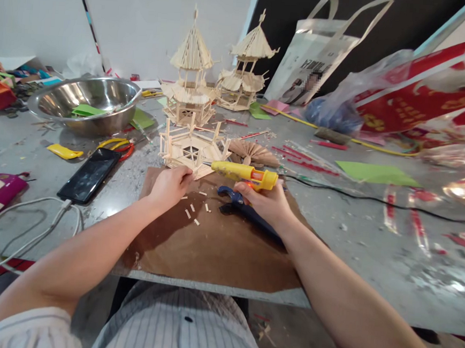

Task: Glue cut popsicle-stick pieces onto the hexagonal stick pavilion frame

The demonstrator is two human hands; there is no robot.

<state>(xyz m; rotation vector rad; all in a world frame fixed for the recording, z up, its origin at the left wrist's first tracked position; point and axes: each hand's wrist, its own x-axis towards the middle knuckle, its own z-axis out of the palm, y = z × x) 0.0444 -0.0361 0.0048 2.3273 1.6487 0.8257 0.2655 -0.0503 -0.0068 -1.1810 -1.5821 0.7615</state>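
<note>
My right hand (265,198) is wrapped round the handle of a yellow hot glue gun (233,170), its nozzle pointing left. That nozzle is over the front edge of a six-sided pavilion base (169,153) built of thin wooden sticks, with short posts standing up round it. My left hand (171,185) is closed in a pinch at the base's front left edge; whether a small piece is also between the fingertips is hidden. Several short stick pieces (192,208) lie on the brown board (210,252) below. Dark blue cutters (249,215) lie under my right hand.
Two finished-looking stick pavilions (192,58) stand behind, beside a white bag (306,56). A steel bowl (87,122), phone (90,173) and white cable (41,245) are at left. The glue gun's black cord (359,197) crosses the table to the right.
</note>
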